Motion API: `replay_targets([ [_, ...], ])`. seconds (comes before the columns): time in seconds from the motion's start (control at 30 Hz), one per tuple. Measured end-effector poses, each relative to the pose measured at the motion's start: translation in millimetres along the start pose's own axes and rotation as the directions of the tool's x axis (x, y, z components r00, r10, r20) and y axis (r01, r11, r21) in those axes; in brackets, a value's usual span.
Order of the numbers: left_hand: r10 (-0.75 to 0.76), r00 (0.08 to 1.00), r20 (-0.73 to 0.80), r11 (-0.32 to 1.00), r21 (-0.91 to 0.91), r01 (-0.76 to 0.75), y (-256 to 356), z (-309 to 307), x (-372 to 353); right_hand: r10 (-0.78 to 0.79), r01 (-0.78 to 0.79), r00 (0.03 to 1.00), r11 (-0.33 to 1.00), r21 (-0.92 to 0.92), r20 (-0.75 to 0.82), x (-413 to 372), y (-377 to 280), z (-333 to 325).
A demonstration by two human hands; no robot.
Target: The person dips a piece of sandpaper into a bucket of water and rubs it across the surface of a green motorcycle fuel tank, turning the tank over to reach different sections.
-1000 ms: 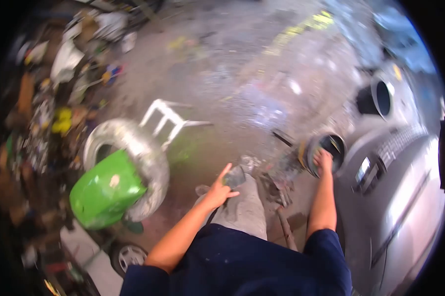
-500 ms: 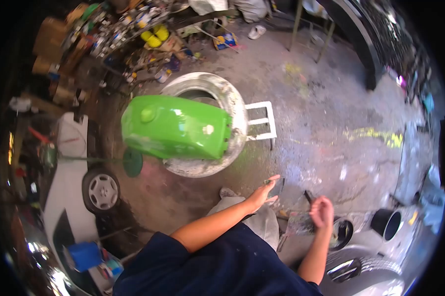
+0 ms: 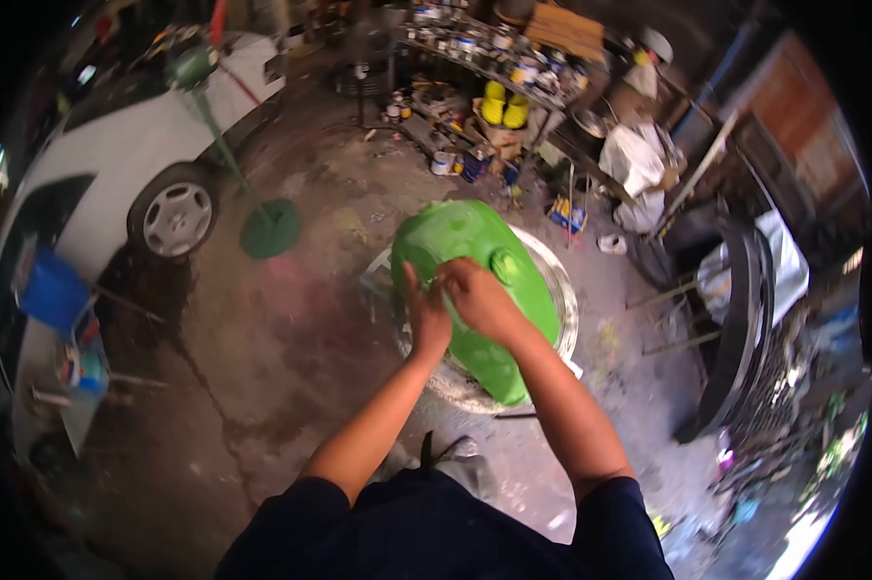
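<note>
A bright green motorcycle fuel tank (image 3: 475, 242) lies on a pale round ring (image 3: 564, 300) on the concrete floor. Both my hands are held together in front of it, over its near half. My left hand (image 3: 424, 319) stands upright with the thumb up. My right hand (image 3: 479, 300) curls toward it, and the fingertips of both meet. Whatever may lie between the fingers is hidden. My dark blue sleeves and grey trousers fill the bottom of the view.
A white car (image 3: 117, 145) stands at the left, with a green stand on a round base (image 3: 270, 228) beside its wheel. A blue box (image 3: 49, 290) sits at far left. Cluttered shelves with yellow containers (image 3: 504, 106) line the back. A black metal frame (image 3: 736, 319) stands at the right.
The view has swung from a silver car and black buckets toward the green tank. My right hand left the bucket area. Both hands rose and came together over the tank.
</note>
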State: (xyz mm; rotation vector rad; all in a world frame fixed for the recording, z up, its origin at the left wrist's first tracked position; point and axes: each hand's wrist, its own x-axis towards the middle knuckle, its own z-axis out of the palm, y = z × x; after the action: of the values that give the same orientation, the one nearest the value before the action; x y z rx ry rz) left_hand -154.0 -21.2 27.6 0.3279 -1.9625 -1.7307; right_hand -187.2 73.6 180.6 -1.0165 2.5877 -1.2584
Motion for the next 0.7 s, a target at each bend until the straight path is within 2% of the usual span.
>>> replay_targets([
  [0.03, 0.098, 0.995, -0.002, 0.978, 0.185, -0.096, -25.4, 8.8, 18.0, -0.015, 0.019, 0.998, 0.997, -0.076, 0.056, 24.5, 9.4, -6.5],
  [0.1, 0.100, 0.995, -0.002, 0.982, 0.161, -0.099, 12.3, 26.5, 20.3, 0.011, -0.009, 1.000, 0.993, -0.119, 0.018, 75.3, 51.2, -6.9],
  [0.13, 0.131, 0.991, 0.002, 0.971, 0.200, -0.129, 16.7, 33.5, 11.1, -0.022, 0.025, 1.000, 0.982, -0.189, 0.018, 98.4, 71.1, -12.4],
  [0.2, 0.187, 0.982, 0.024, 0.939, 0.289, -0.186, 15.0, 49.8, -18.9, 0.000, 0.024, 0.997, 0.956, -0.293, 0.083, 139.9, 115.8, -25.8],
  [0.27, 0.172, 0.985, 0.006, 0.944, 0.284, -0.167, 3.1, 59.9, -49.5, 0.076, -0.027, 0.990, 0.927, -0.374, 0.116, 164.0, 152.3, -31.9],
  [0.3, 0.160, 0.987, 0.008, 0.946, 0.283, -0.156, -2.3, 64.2, -57.9, 0.082, -0.045, 0.990, 0.956, -0.291, 0.116, 165.4, 178.1, -28.1],
  [0.37, 0.130, 0.988, -0.083, 0.952, 0.290, -0.100, 3.7, 59.9, -25.8, 0.103, -0.089, 0.988, 0.989, -0.119, 0.116, 161.6, 222.2, -18.0],
  [0.47, 0.077, 0.977, -0.199, 0.929, 0.370, 0.002, -4.9, 41.7, 62.5, 0.119, -0.111, 0.983, 0.992, -0.063, 0.141, 150.2, 212.0, -23.2],
  [0.57, 0.073, 0.973, -0.219, 0.919, 0.394, 0.020, -10.1, 48.0, 66.7, 0.061, -0.050, 0.993, 0.992, -0.112, 0.101, 152.4, 214.7, -17.8],
  [0.67, 0.123, 0.985, -0.120, 0.943, 0.322, -0.078, 5.7, 82.6, -40.8, 0.031, -0.023, 0.997, 0.994, -0.109, 0.072, 150.7, 219.9, -15.0],
  [0.7, 0.134, 0.985, -0.111, 0.950, 0.298, -0.096, 10.6, 83.9, -49.6, 0.022, -0.016, 0.998, 0.994, -0.107, 0.050, 149.8, 219.4, -14.5],
])
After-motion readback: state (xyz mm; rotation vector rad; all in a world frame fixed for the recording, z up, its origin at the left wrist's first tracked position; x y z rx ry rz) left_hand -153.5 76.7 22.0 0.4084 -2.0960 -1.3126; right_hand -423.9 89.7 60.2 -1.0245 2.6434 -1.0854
